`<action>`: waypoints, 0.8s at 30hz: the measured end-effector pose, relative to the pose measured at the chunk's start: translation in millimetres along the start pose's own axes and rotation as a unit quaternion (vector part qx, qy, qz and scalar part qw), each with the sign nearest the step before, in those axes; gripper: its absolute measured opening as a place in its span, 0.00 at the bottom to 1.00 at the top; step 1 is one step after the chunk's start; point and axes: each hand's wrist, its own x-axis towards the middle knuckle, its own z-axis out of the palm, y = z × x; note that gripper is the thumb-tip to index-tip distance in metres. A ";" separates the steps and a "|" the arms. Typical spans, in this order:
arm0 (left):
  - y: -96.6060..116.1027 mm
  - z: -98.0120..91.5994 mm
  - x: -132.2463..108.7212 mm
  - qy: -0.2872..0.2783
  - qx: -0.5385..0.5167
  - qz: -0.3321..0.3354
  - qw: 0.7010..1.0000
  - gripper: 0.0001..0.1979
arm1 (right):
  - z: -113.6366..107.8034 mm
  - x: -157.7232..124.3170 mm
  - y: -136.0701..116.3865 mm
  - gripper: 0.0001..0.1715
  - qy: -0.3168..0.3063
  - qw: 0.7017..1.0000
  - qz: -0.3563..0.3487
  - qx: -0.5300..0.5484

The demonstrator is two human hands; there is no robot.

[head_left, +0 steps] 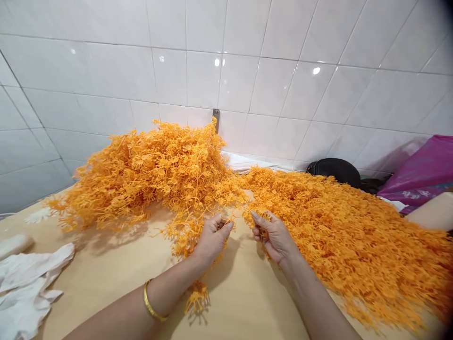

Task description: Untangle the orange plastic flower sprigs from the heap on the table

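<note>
My left hand (213, 235) is closed round an orange artificial flower sprig (182, 235), which looks like plastic. Part of that sprig hangs below the wrist, over the table. A short way to the right, my right hand (273, 234) pinches a smaller orange artificial flower piece (250, 216) between thumb and fingers. A gap separates the two hands. Behind and to the left rises a tall tangled heap of orange sprigs (166, 165). On the right spreads a lower, wide heap of loose orange pieces (339, 226), close beside my right hand.
The tan table (116, 283) meets a white tiled wall (240, 80). Crumpled white cloth (33, 288) lies at the left. A black rounded item (334, 170) and a purple bag (417, 170) sit behind the right heap. A person's forearm (433, 211) seems to rest at the right edge.
</note>
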 end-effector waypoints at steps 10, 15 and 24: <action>-0.4 2.5 -0.6 -0.069 0.036 0.022 0.997 0.12 | 5.1 7.3 12.3 0.19 0.053 0.991 -0.111 -0.055; -2.2 0.4 -0.5 -0.058 0.050 0.008 0.997 0.13 | -25.6 14.5 -14.8 0.22 0.254 0.938 -0.205 -0.120; 8.9 -3.0 2.2 -0.111 -0.066 -0.089 0.988 0.33 | -31.9 1.4 -23.4 0.35 0.324 0.634 -0.261 -0.652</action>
